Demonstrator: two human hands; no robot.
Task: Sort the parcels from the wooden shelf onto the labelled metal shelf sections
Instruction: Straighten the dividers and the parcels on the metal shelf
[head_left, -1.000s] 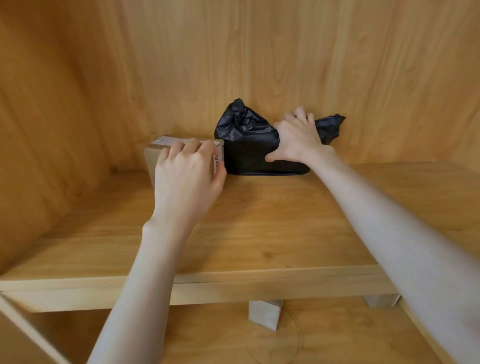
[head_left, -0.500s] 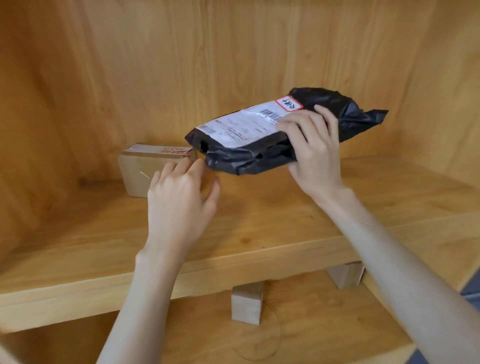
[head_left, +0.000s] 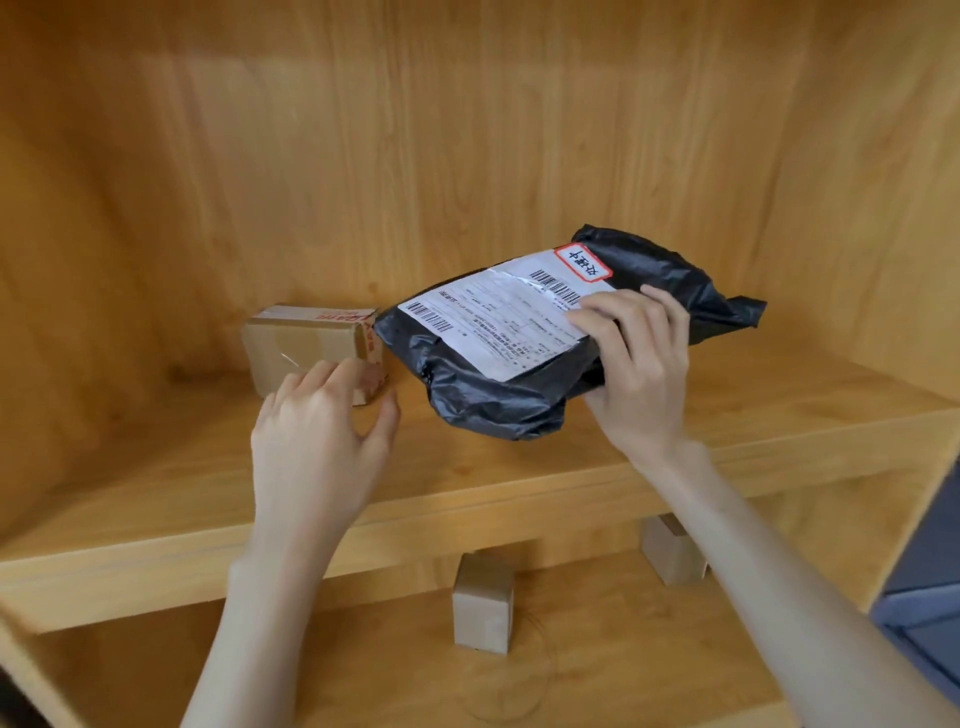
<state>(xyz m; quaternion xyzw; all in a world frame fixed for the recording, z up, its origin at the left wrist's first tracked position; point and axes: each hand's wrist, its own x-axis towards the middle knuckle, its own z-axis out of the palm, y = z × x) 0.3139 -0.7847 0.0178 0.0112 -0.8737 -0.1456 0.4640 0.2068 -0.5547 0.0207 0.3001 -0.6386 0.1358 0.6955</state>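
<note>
Pick-up step: right hand (head_left: 641, 364) fingers clamp the bag (head_left: 519, 364) above the shelf (head_left: 779, 421), left hand (head_left: 317, 441) fingers apart beside the box (head_left: 306, 343); next, read its label (head_left: 498, 317).

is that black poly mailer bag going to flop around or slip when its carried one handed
The black poly mailer bag probably flops: its wrinkled film sags below the right hand, which grips one end. It looks glossy, so likely somewhat slippery, though the fingers curl over its paper shipping label, which may help. Held up by one hand, it seems fairly light.

Right hand (head_left: 636, 364) curled in a grip, left hand (head_left: 322, 436) loosely spread.
</note>
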